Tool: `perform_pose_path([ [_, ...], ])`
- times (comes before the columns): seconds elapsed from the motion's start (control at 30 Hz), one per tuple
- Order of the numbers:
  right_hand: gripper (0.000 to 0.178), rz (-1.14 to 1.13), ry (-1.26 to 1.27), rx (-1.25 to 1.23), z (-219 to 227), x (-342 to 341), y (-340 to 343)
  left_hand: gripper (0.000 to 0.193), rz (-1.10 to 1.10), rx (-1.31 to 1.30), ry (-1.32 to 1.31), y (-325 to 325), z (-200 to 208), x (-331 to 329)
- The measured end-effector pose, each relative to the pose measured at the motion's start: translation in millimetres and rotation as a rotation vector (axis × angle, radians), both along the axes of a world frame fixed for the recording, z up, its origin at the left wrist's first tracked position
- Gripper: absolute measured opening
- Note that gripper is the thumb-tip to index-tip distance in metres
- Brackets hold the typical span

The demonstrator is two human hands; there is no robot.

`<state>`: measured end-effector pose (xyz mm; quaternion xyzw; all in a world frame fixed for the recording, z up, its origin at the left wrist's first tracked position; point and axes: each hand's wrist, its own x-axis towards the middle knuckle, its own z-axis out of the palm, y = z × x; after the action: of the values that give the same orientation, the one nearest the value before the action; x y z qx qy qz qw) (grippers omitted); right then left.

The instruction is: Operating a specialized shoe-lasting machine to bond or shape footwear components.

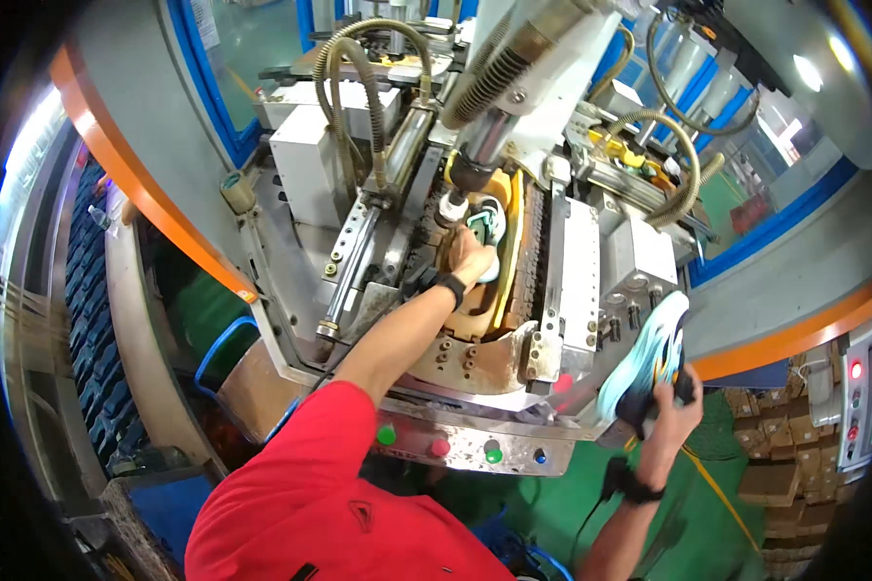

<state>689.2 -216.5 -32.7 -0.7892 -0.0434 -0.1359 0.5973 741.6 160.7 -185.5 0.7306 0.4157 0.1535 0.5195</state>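
Note:
A white and green shoe sits in the yellow-edged bed of a machine, under its metal press shaft. My left hand reaches into that bed with fingers curled against the shoe; the fingertips are partly hidden. Out to the right, beyond the machine's front corner, my right hand grips a second shoe. Its pale blue and white sole shows, with a dark upper below, and it is tilted upward. Dark bands are around both wrists.
The front panel carries green, red and blue buttons. Metal cylinders and hoses flank the bed. An orange-edged guard curves along the left. Cardboard boxes and a control panel are at right. A conveyor runs at far left.

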Motion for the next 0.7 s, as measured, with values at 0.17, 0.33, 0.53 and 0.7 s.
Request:
perform_pose_path([
  [0.17, 0.040, 0.384, 0.110, -0.401, 42.4, 113.2, 117.8, 0.024, -0.195, -1.003, -0.492, 2.9, 54.7, -136.5],
  [0.33, 0.051, 0.624, 0.274, -0.804, -0.3, 141.3, 279.6, 0.045, -0.157, -0.998, -0.468, -14.2, 113.3, -302.0],
  [0.53, 0.050, 0.344, 0.029, -0.954, -133.5, 152.6, 369.5, 0.065, 0.288, -0.713, -0.594, -32.8, 137.1, -465.9],
  [0.7, 0.058, 0.335, 0.068, -0.884, -127.8, 109.6, 377.0, 0.044, 0.665, -0.469, -0.661, -79.8, 125.1, -549.6],
])
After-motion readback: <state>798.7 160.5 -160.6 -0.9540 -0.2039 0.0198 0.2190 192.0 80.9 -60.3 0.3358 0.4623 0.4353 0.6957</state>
